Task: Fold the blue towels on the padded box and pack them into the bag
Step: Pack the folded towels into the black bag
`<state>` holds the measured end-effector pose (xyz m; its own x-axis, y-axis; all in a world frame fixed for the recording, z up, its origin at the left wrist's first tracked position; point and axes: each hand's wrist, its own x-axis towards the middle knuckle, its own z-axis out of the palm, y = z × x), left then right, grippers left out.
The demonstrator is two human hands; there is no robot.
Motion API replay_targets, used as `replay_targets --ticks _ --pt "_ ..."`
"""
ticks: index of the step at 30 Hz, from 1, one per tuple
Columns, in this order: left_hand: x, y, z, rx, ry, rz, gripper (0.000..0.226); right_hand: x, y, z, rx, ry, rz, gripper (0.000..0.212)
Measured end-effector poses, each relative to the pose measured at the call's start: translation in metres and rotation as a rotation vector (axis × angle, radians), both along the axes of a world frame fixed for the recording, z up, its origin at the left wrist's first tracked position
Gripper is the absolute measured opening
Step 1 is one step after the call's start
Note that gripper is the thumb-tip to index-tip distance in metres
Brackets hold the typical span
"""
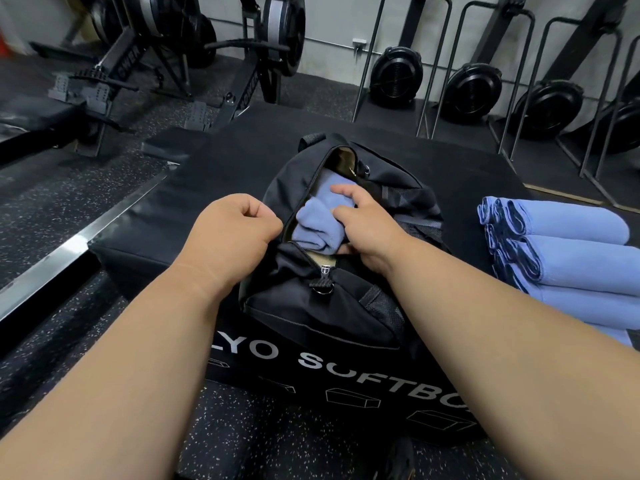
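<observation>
A black duffel bag lies unzipped on the black padded box. Inside its opening sits a folded blue towel. My right hand reaches into the opening, fingers curled over the towel and thumb under its near end. At the left edge of the opening, my left hand pinches the bag's fabric and holds it apart. A stack of folded blue towels rests on the box to the right of the bag.
The box's front face reads "SOFTBOX" lettering. Rowing machines stand on the speckled rubber floor at the back left. Several black fan wheels in metal racks line the back wall at right. A metal bar lies left.
</observation>
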<state>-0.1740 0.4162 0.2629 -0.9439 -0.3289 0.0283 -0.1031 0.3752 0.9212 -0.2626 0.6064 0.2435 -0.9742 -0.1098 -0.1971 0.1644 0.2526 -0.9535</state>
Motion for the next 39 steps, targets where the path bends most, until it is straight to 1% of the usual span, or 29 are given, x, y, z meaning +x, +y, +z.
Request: replay_targets --ticks 3,6,9,11,13,15,18,21,22,25,27,33,37,39 --pt "-0.003 0.002 0.001 -0.013 0.013 -0.002 0.007 -0.009 -0.006 -0.003 -0.004 -0.031 0.025 0.038" --pt "-0.007 0.004 0.001 -0.018 0.016 0.002 0.007 -0.016 -0.010 -0.010 0.134 -0.013 0.054 0.033" --pt "-0.011 0.002 0.001 -0.015 0.010 0.005 0.005 -0.022 -0.011 -0.011 0.275 0.002 0.079 0.046" --pt "-0.013 0.001 0.001 -0.021 0.005 0.004 0.005 -0.024 -0.007 -0.010 0.452 0.041 0.122 0.055" --pt "-0.014 0.001 0.002 -0.028 0.002 -0.001 0.005 -0.024 -0.004 -0.013 0.607 0.114 0.152 0.067" --pt "-0.014 0.001 0.004 -0.030 0.012 -0.004 0.006 -0.022 -0.002 -0.017 0.681 0.183 0.171 0.070" --pt "-0.016 -0.001 0.008 -0.043 0.026 0.002 0.006 -0.021 0.001 -0.018 0.777 0.323 0.138 0.060" --pt "-0.017 -0.002 0.010 -0.023 0.042 -0.001 0.007 -0.016 -0.003 -0.010 0.928 0.568 0.144 0.046" --pt "-0.016 -0.003 0.010 -0.016 0.044 -0.001 0.007 -0.014 -0.006 -0.009 0.959 0.598 0.186 0.045" --pt "-0.016 -0.006 0.009 0.004 0.042 0.006 0.007 -0.008 -0.015 -0.009 0.991 0.564 0.332 0.046" --pt "-0.015 -0.006 0.009 0.011 0.037 0.010 0.007 -0.006 -0.018 -0.011 1.070 0.587 0.398 0.041" --pt "-0.013 -0.009 0.010 0.015 0.028 0.016 0.007 -0.007 -0.026 -0.014 1.199 0.693 0.411 0.038" --pt "-0.014 -0.011 0.008 0.014 0.019 0.020 0.007 -0.009 -0.029 -0.017 1.195 0.704 0.428 0.039" --pt "-0.015 -0.010 0.007 0.009 0.014 0.022 0.006 -0.011 -0.031 -0.016 1.232 0.726 0.447 0.036"
